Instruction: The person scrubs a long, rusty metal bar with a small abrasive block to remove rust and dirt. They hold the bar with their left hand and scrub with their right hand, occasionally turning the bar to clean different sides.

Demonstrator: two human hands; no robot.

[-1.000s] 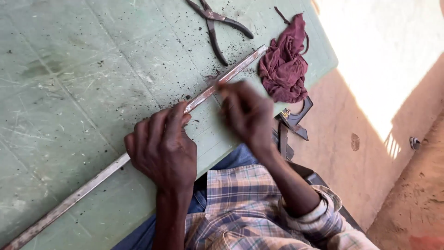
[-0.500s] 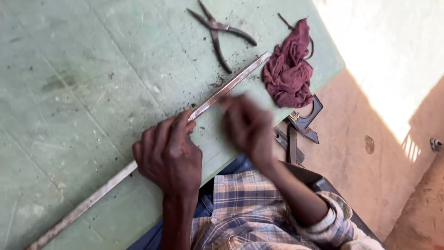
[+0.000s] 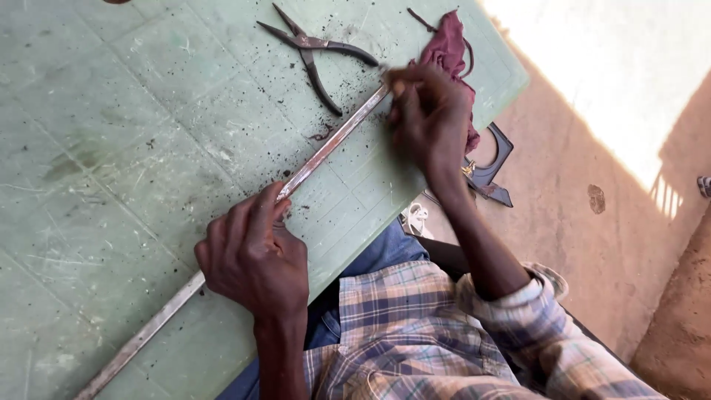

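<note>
A long thin metal strip [image 3: 329, 144] lies slantwise across the green table [image 3: 111, 126]. My left hand [image 3: 252, 255] presses down on the strip's middle, fingers curled over it. My right hand [image 3: 429, 118] is at the strip's far end, fingers pinched together on it; it is blurred, and I cannot make out whether it holds anything small against the metal. The strip's near end runs off toward the lower left.
Long-nosed pliers [image 3: 318, 48] lie open on the table beyond the strip. A maroon cloth [image 3: 450, 44] sits at the table's far right corner, partly behind my right hand. Dark specks litter the tabletop. A dark metal bracket [image 3: 495, 172] lies on the sandy ground beside the table.
My right hand has slid along the strip, from close beside my left hand out to the far end. The left hand keeps its hold.
</note>
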